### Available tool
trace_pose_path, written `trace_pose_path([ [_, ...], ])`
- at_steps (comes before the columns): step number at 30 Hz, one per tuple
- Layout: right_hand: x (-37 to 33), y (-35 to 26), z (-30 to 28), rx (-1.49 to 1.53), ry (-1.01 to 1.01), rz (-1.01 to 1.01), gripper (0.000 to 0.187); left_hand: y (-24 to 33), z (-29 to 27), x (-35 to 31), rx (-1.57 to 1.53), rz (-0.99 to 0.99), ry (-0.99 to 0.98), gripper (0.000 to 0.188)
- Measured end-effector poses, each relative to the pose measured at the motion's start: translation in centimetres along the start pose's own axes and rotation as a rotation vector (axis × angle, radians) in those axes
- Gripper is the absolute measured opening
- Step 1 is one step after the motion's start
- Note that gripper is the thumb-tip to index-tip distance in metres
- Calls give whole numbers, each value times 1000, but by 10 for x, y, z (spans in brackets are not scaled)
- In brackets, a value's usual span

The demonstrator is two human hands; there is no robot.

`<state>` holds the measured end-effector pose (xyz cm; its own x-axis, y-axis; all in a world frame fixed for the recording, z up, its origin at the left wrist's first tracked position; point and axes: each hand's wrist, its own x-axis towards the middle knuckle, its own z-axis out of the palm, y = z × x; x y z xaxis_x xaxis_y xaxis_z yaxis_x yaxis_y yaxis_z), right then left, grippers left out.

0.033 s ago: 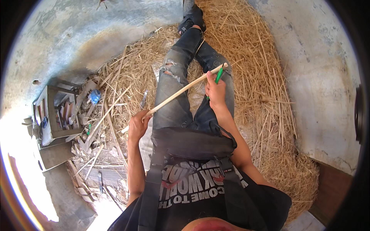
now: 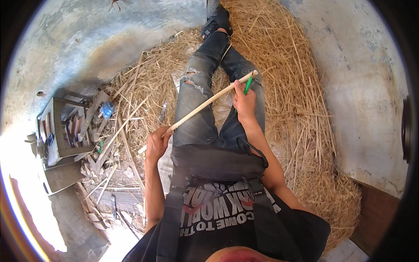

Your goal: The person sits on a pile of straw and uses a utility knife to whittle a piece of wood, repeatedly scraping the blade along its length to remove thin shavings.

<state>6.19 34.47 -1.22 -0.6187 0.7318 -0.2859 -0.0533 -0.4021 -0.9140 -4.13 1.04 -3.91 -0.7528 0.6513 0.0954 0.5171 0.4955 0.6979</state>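
Note:
A long, pale wooden stick [image 2: 203, 106] slants across my thighs, its upper end at the right and its lower end at the left. Wrapped round its lower part is my left hand [image 2: 157, 143], with a short end showing beyond the fist. Near the upper end, my right hand [image 2: 244, 104] is closed round a slim green tool [image 2: 248, 84], and its thumb side lies against the stick. The tool's dark tip meets the stick close to its end. Whether it is a knife or a pen, I cannot tell. My fingers hide part of its body.
My legs in torn jeans [image 2: 194, 105] stretch ahead over scattered straw [image 2: 279, 52]. To the left lie wood scraps, a crumpled blue plastic piece [image 2: 107, 109] and a small wooden cabinet [image 2: 56, 131]. A narrow metallic item [image 2: 163, 112] rests beside my left leg. Concrete walls [image 2: 362, 87] flank both sides.

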Motion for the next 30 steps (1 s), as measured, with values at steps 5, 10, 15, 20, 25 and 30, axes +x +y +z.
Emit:
trace_pose_path([
  [5,4,18,-6,-359,-41,-125,22,33,-6,0,17,-192,-146,25],
  [10,-20,30,6,-672,-293,-148,41,45,-6,12,39,-240,-119,26],
  [15,-46,40,28,-959,-412,-165,62,62,0,32,70,-319,-176,35],
  [20,-56,42,39,-1133,-524,-228,60,70,19,44,162,-299,-162,40],
  [25,-57,44,41,-1188,-583,-316,59,73,23,45,120,-295,-162,42],
  [30,-56,43,46,-1271,-593,-324,60,59,24,45,15,-238,-160,42],
])
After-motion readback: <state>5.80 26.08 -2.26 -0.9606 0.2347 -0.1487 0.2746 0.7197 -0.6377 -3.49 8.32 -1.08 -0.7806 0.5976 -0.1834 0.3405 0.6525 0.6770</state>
